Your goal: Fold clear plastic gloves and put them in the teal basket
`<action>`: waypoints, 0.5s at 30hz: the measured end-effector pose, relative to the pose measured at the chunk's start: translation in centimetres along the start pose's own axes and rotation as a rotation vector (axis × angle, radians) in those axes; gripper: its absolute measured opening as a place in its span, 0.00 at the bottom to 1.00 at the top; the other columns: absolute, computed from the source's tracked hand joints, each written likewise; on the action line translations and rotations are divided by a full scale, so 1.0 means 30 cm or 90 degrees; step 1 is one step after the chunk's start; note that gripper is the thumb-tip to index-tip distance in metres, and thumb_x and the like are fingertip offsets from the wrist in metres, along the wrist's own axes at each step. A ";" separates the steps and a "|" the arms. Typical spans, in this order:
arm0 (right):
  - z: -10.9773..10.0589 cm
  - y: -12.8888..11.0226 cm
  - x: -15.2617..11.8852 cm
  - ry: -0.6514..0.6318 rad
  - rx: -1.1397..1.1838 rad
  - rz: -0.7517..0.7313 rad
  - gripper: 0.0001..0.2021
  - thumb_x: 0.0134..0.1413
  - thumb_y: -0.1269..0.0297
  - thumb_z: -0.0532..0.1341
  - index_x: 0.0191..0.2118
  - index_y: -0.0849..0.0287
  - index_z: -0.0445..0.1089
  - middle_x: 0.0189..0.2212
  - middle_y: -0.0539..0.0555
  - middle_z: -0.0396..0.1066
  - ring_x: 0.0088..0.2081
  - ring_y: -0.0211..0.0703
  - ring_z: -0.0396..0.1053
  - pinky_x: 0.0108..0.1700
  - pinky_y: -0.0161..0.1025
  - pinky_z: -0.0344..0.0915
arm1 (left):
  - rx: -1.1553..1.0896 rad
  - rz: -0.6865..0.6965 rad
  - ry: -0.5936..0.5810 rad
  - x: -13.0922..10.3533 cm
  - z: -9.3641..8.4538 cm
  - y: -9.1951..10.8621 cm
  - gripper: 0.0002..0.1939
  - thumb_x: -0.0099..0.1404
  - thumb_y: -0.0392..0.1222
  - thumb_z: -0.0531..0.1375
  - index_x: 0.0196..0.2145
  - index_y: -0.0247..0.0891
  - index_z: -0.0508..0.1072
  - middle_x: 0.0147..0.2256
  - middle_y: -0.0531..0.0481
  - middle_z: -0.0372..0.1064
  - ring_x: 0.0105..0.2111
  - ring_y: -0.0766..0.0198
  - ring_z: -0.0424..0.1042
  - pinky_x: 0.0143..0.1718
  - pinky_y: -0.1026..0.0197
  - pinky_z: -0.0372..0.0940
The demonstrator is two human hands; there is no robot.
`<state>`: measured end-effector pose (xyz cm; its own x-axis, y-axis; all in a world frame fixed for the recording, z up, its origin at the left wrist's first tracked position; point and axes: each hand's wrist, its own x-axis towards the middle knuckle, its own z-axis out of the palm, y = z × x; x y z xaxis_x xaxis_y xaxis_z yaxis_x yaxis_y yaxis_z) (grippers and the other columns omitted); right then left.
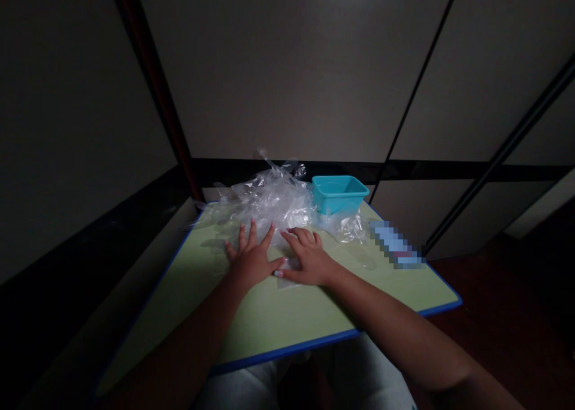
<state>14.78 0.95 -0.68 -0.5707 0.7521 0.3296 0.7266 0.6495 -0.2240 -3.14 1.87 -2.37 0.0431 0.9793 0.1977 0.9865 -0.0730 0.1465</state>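
My left hand (251, 261) lies with its fingers spread over the table, palm down, just in front of a heap of clear plastic bags (276, 197). Beside it, my right hand (309, 259) also rests palm down with fingers apart and somewhat bent. The thumbs of both hands nearly meet over a small flat clear plastic bag (286, 283), partly covered by the right hand. Whether the fingers press on that bag or hover just above it is hard to see. Neither hand grips anything.
Behind the right hand stands a turquoise plastic basket (341, 196), with more clear plastic (350, 225) in front of it. A blurred light-blue item (396, 245) lies at the right edge. The yellow-green table (287, 326) has a blue rim and stands against cabinet panels (287, 69).
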 end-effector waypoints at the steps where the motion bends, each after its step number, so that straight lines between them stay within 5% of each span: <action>1: 0.010 -0.004 0.004 -0.014 -0.014 -0.008 0.45 0.47 0.39 0.57 0.65 0.58 0.42 0.62 0.64 0.45 0.61 0.59 0.42 0.57 0.62 0.39 | -0.002 -0.002 -0.002 0.000 -0.001 0.000 0.46 0.51 0.66 0.57 0.63 0.59 0.40 0.66 0.44 0.23 0.63 0.37 0.27 0.52 0.25 0.36; 5: 0.029 -0.001 0.021 -0.029 -0.059 0.020 0.42 0.51 0.40 0.54 0.65 0.55 0.40 0.65 0.61 0.37 0.64 0.59 0.31 0.57 0.66 0.28 | -0.011 -0.010 -0.021 -0.001 -0.007 0.002 0.45 0.52 0.66 0.56 0.63 0.58 0.41 0.66 0.44 0.21 0.63 0.37 0.26 0.52 0.25 0.35; 15: 0.029 -0.005 0.029 -0.077 -0.083 0.022 0.44 0.48 0.42 0.57 0.66 0.49 0.38 0.66 0.59 0.30 0.65 0.59 0.26 0.56 0.69 0.25 | -0.009 -0.007 0.000 0.005 -0.006 0.002 0.47 0.49 0.66 0.59 0.62 0.59 0.43 0.66 0.44 0.21 0.63 0.37 0.24 0.52 0.25 0.33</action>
<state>13.84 1.59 -1.16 -0.5809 0.7865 0.2096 0.7854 0.6092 -0.1092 -3.12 1.99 -2.15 0.0317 0.9801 0.1961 0.9847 -0.0642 0.1620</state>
